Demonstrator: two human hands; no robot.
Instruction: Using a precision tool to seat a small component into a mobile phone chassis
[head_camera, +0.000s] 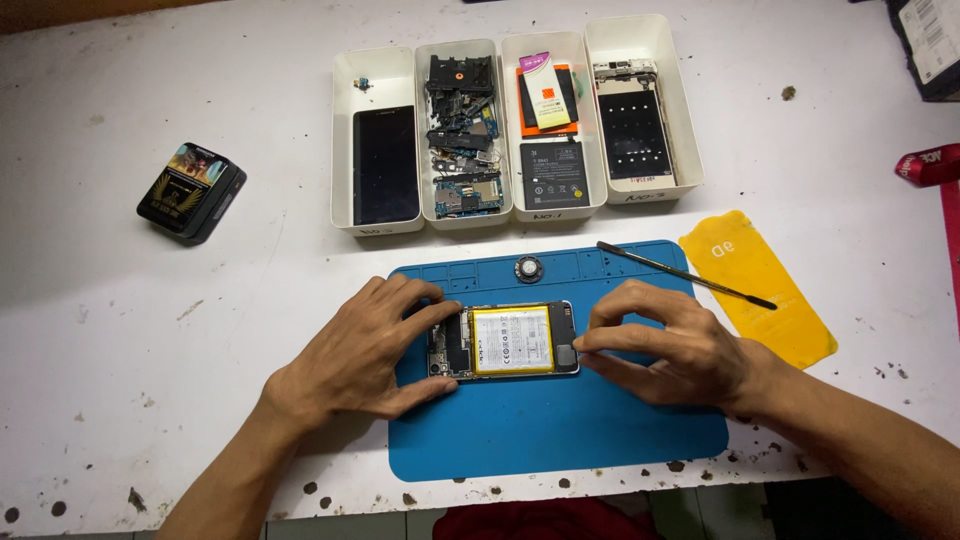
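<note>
1. Phone with its back cover off lies flat on the blue work mat, directly in front of me, between my two hands. Its long axis runs left to right across my view, so one short end faces each hand.

2. My left hand covers the phone's left end. The fingers are spread and curled down over the top edge and corner, the thumb lies along the mat below the lower edge, so this hand grips and steadies the body from that side.

3. My right hand sits at the right end. The thumb and forefinger are pressed together at the lower right corner, just beside the yellow battery; whether a small part is pinched between them I cannot tell.

4. Both hands touch the phone, neither is clearly nearer; the right one does the fine work at the short edge, the left one holds.

5. A black spudger lies aslant across the mat's upper right corner, near my right hand but apart from it. A small round part rests on the mat above the phone.

6. Four white trays of parts stand beyond the mat, well apart from my hands; a yellow film sheet lies to the right.
</note>
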